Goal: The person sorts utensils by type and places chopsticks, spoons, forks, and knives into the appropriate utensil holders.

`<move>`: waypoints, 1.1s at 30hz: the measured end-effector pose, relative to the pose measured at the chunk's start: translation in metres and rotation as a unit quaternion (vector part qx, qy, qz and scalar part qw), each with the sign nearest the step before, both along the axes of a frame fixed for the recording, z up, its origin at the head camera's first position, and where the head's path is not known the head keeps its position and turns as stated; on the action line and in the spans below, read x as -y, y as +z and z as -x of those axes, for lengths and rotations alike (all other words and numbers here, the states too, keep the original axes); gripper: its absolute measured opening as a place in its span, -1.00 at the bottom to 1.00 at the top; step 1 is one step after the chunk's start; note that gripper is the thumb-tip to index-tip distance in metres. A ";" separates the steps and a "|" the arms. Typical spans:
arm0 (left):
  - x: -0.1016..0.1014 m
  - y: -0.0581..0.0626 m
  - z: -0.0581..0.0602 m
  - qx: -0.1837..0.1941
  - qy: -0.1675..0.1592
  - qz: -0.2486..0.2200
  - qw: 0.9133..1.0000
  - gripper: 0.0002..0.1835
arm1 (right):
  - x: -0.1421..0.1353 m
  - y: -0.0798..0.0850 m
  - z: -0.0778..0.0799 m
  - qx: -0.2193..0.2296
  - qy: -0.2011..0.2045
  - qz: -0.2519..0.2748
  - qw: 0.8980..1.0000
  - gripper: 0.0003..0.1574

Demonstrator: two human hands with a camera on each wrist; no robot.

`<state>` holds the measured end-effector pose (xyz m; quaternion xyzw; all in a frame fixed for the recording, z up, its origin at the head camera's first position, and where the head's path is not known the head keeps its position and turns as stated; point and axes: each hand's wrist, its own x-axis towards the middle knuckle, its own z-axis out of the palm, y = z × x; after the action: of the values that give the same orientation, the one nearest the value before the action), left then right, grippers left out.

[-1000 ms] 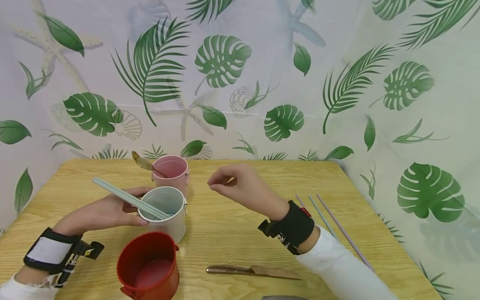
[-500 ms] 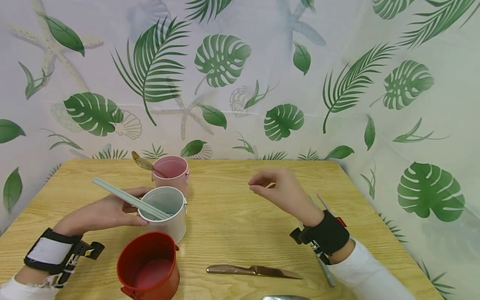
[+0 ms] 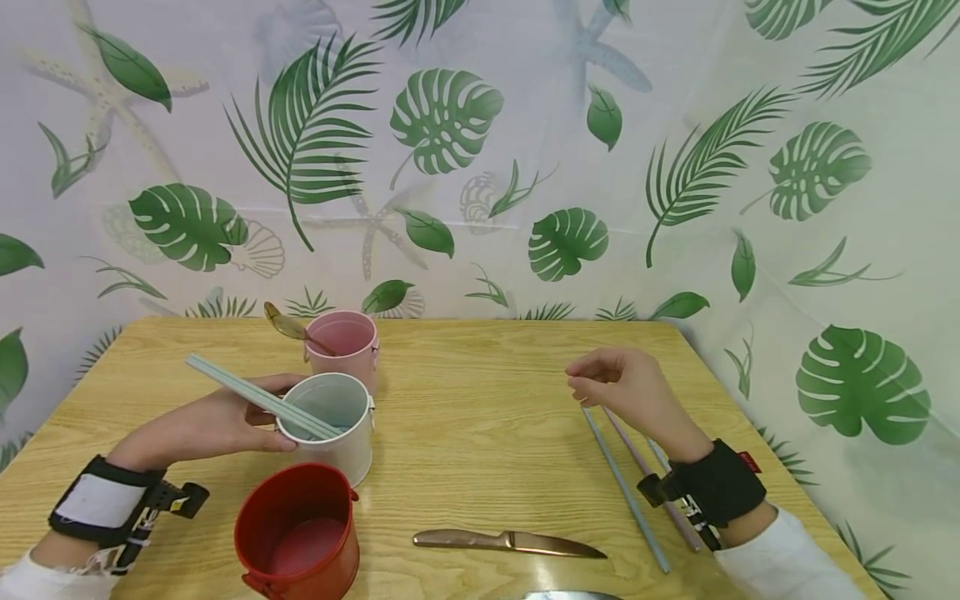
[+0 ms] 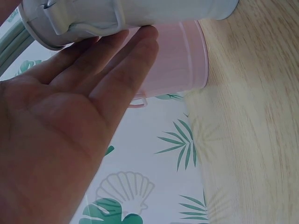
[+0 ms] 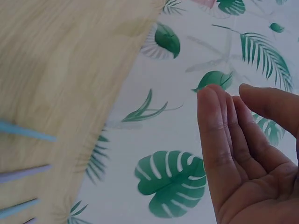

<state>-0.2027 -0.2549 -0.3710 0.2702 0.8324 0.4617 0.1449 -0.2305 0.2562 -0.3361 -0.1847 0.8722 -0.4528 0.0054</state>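
Note:
My left hand [image 3: 213,425] holds a small white bucket [image 3: 341,454] by its left side, thumb at the near rim and fingers behind. In the left wrist view its fingers lie against the bucket wall near the wire handle. Two pale green chopsticks [image 3: 247,387] lean in that bucket, their upper ends slanting left over the hand. My right hand [image 3: 633,396] hovers over the table's right part, fingers bent loosely, a gap between thumb and fingertips, nothing in it. Below it lie blue chopsticks [image 3: 626,492] and purple chopsticks [image 5: 25,172], partly hidden by the hand and wrist in the head view.
A pink bucket [image 3: 341,364] with a brownish spoon [image 3: 285,322] stands behind the white one. In front is a red bucket [image 3: 341,546] with nothing inside. A copper-coloured knife [image 3: 517,542] lies at the front middle, a silver metal edge [image 3: 570,595] below it. A leaf-print cloth hangs behind.
My right hand has moved right, from beside the white bucket to above the blue and purple chopsticks. The left hand and the buckets have stayed in place.

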 end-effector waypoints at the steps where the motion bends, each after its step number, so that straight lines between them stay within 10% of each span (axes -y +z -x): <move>1: 0.000 0.000 0.000 0.000 0.000 0.000 1.000 -0.22 | -0.004 -0.001 -0.001 0.008 -0.003 -0.001 1.000 -0.69; 12: 0.000 -0.005 0.001 -0.005 0.000 0.006 1.000 -0.22 | -0.031 -0.023 0.001 0.119 -0.028 -0.029 0.992 -0.57; 33: 0.001 -0.004 -0.001 -0.001 0.000 0.004 1.000 -0.21 | -0.048 -0.064 -0.007 0.132 -0.062 -0.155 0.977 -0.76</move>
<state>-0.2018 -0.2558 -0.3746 0.2703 0.8341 0.4584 0.1449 -0.2235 0.3040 -0.3997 -0.0656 0.9334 -0.3316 0.1206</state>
